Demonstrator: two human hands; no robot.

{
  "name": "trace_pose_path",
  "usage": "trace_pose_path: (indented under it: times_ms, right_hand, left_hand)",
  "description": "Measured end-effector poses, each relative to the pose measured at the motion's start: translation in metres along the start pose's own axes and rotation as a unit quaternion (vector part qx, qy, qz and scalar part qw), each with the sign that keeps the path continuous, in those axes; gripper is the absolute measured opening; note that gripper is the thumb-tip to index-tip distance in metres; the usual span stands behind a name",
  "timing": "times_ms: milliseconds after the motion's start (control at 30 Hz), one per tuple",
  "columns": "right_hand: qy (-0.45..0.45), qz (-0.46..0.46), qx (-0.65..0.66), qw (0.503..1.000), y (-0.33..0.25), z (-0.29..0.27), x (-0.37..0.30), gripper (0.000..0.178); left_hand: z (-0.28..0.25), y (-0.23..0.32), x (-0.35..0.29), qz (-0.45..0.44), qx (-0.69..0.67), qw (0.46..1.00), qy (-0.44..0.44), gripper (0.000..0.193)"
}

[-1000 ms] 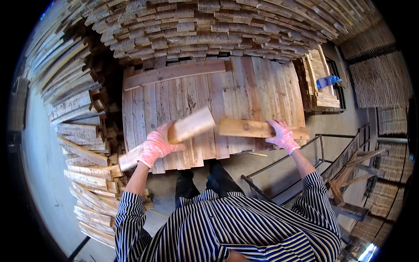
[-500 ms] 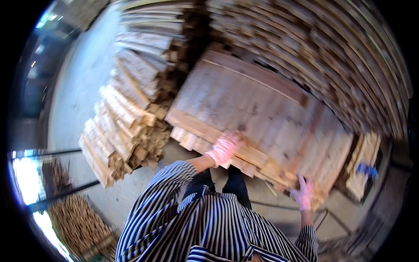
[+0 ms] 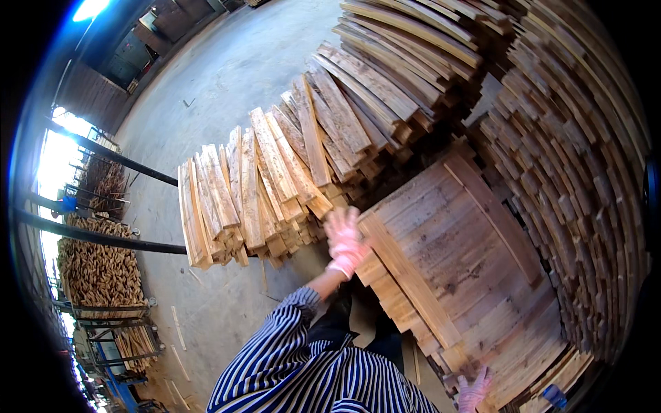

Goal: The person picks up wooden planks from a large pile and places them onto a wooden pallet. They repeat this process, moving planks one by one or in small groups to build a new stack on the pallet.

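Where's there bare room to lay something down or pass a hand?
On the brown wooden deck, bare boards between the long reddish-brown board and long pale board. Also grey concrete floor beyond the loose pile of light wooden boards.
Crowded: between pile and deck, where the pink-gloved left hand is, and beside the tall brown timber stack.

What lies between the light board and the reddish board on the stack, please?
In the head view, only side-by-side planks lie between the light board and the reddish board.

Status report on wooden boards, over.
Pink gloved left grip, right grip: open. Long pale wooden board: flat on brown planks. Stacked wooden boards near left grip.
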State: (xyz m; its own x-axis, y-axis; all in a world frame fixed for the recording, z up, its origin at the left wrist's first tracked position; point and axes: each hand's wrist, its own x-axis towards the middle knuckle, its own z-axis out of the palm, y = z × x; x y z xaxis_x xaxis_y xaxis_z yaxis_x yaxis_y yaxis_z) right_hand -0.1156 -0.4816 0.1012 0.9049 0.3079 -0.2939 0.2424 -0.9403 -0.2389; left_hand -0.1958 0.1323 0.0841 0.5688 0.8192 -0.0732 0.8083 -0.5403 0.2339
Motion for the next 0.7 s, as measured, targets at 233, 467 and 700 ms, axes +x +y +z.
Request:
trace_pose_path:
  times_ms: [233,467,700]
  right_hand:
    - [-0.035,-0.125,0.165,0.978,-0.242,0.023,0.056,0.082]
    - [-0.149,-0.205,0.243,0.936,-0.461,0.040,0.103,0.074]
    - [-0.192,-0.341,0.269,0.880,-0.639,0.096,0.154,0.070]
  left_hand:
    - [-0.055,-0.126,0.156,-0.303,0.105,0.946,-0.055,0.124]
    - [-0.082,-0.173,0.185,-0.361,-0.033,0.931,-0.038,0.132]
    - [-0.096,-0.216,0.178,-0.339,-0.121,0.932,-0.038,0.122]
